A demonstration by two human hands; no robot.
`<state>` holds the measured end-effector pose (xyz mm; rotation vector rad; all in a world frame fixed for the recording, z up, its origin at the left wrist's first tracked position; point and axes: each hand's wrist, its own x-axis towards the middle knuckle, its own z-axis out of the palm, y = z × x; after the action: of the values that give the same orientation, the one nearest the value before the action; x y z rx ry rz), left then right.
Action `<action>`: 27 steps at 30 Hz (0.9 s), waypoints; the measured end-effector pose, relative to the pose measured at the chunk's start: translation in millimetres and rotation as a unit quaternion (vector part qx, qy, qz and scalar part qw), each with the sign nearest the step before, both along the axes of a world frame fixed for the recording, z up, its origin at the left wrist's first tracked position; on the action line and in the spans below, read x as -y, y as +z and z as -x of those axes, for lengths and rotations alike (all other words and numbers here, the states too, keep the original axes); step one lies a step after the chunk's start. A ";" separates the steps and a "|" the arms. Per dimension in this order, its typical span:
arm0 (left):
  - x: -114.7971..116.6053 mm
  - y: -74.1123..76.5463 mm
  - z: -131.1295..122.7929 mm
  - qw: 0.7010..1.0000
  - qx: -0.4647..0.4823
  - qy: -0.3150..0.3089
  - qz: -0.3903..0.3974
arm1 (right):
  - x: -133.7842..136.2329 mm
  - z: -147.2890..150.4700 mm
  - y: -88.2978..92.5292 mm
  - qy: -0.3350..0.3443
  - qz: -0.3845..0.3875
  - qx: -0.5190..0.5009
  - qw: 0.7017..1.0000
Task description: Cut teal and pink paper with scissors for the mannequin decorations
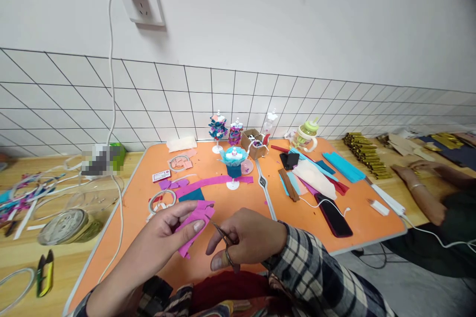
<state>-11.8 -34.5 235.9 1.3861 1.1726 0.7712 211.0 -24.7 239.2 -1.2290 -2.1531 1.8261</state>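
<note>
Between the thumb and fingers of my left hand (169, 230) is a folded piece of magenta crepe paper (192, 223) with uneven edges. My right hand (247, 237) grips a small pair of scissors (224, 235), its blades pointing at the paper's right edge. Whether the tips touch the paper I cannot tell. Just beyond my hands stands a small white dress-form stand (233, 184) wearing a light blue ruffle and a dark teal wrap. A long magenta strip (208, 183) lies behind its base, with a teal piece (192, 194) nearby.
Two more decorated forms (217, 128) stand by the wall beside a cardboard box (254, 143). Right are coloured paper pieces (314, 178), a phone (333, 214) and a cup (305, 136). Yellow snips (45, 273) lie on the left table. Another person's hands (409, 176) work at far right.
</note>
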 end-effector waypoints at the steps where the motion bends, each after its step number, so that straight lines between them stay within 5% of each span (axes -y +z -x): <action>1: 0.2 1.0 -0.2 1.000 -0.004 -0.001 -0.001 | 0.0 0.1 -0.8 0.000 0.003 -0.003 1.000; 27: 0.9 -5.4 -1.7 0.999 0.043 0.013 -0.022 | 0.7 2.6 -9.0 -0.003 0.014 -0.047 0.999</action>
<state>-10.1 -35.4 230.5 1.3620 1.1140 0.8708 208.4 -25.4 230.2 -1.1293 -2.0781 1.8782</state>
